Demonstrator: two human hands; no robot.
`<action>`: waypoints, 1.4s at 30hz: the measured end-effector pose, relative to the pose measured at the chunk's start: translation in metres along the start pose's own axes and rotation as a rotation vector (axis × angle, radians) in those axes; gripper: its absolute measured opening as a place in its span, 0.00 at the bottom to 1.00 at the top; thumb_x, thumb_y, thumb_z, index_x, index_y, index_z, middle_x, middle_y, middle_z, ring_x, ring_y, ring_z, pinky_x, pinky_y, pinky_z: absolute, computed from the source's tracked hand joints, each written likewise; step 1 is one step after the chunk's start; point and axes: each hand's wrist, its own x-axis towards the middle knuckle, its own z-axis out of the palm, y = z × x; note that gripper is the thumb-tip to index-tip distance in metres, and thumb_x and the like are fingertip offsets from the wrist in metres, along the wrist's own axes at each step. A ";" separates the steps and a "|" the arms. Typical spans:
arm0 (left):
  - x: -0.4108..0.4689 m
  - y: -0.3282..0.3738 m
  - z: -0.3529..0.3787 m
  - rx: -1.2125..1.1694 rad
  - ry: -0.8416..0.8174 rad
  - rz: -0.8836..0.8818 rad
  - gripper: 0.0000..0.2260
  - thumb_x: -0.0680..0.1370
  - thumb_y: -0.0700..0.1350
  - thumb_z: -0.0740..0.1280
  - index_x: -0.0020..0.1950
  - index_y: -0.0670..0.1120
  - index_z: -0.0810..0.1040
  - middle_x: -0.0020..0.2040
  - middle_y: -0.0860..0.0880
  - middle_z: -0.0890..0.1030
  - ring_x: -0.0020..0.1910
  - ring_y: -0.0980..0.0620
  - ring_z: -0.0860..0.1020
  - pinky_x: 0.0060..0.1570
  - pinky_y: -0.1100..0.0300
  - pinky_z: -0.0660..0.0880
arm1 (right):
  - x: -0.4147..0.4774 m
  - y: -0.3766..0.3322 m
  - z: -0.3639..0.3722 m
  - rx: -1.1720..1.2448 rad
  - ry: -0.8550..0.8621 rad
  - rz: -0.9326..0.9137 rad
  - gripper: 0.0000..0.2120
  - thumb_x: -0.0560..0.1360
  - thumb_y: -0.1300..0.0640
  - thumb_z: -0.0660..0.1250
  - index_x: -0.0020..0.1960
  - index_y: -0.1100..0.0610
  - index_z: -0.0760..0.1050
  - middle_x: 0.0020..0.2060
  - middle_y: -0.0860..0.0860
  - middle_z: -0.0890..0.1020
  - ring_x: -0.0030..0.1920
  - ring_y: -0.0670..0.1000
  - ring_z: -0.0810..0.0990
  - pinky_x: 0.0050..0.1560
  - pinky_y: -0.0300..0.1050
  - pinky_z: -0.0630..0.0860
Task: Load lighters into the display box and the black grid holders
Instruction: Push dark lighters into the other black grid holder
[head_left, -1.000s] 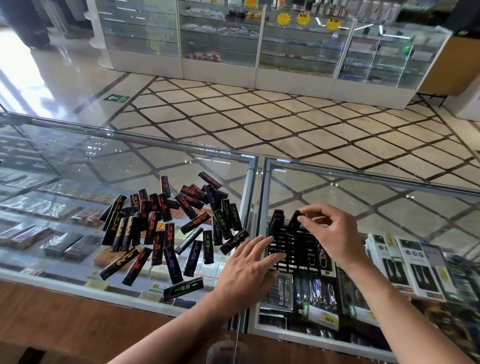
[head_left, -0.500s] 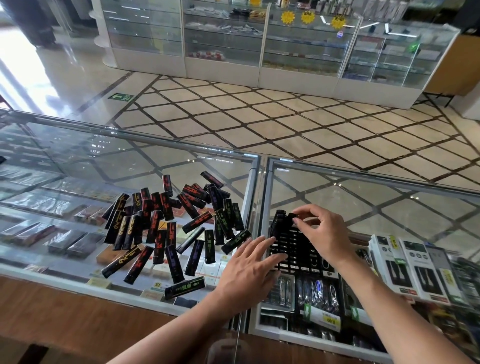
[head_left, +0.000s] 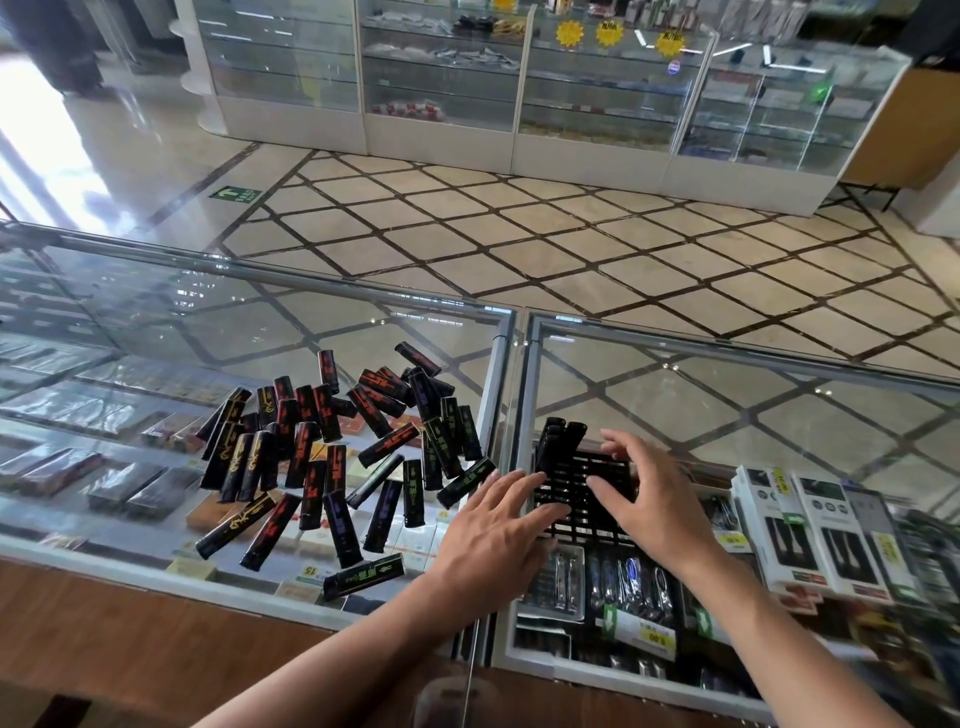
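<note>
While your open, empty left hand (head_left: 498, 535) and right hand (head_left: 644, 499) rest on the black holder (head_left: 576, 493), a bump could tip its standing lighters (head_left: 558, 436) at the back corner.

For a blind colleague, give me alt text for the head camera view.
Two bare hands, left hand and right hand, rest open on a black plastic grid holder holding a few upright black lighters. A loose heap of black lighters lies left on the glass shop counter.
</note>
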 end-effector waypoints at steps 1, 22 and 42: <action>0.002 0.000 -0.001 0.015 -0.004 0.005 0.20 0.84 0.57 0.59 0.77 0.62 0.62 0.82 0.48 0.61 0.81 0.48 0.58 0.81 0.45 0.53 | -0.005 0.003 0.000 -0.056 -0.018 -0.013 0.24 0.77 0.48 0.73 0.71 0.50 0.73 0.60 0.43 0.79 0.62 0.44 0.75 0.65 0.43 0.73; 0.046 -0.048 -0.034 0.126 -0.005 -0.215 0.27 0.85 0.58 0.50 0.82 0.50 0.53 0.84 0.48 0.50 0.83 0.47 0.43 0.82 0.47 0.43 | -0.006 0.034 0.032 -0.247 -0.026 -0.003 0.27 0.84 0.39 0.52 0.74 0.54 0.72 0.73 0.51 0.74 0.76 0.52 0.68 0.75 0.60 0.67; 0.039 -0.074 -0.057 0.026 -0.028 -0.124 0.22 0.85 0.50 0.58 0.80 0.52 0.64 0.80 0.50 0.64 0.79 0.48 0.60 0.77 0.43 0.63 | -0.006 0.035 0.034 -0.246 -0.001 -0.021 0.26 0.84 0.40 0.52 0.73 0.53 0.73 0.72 0.50 0.74 0.76 0.52 0.67 0.76 0.58 0.66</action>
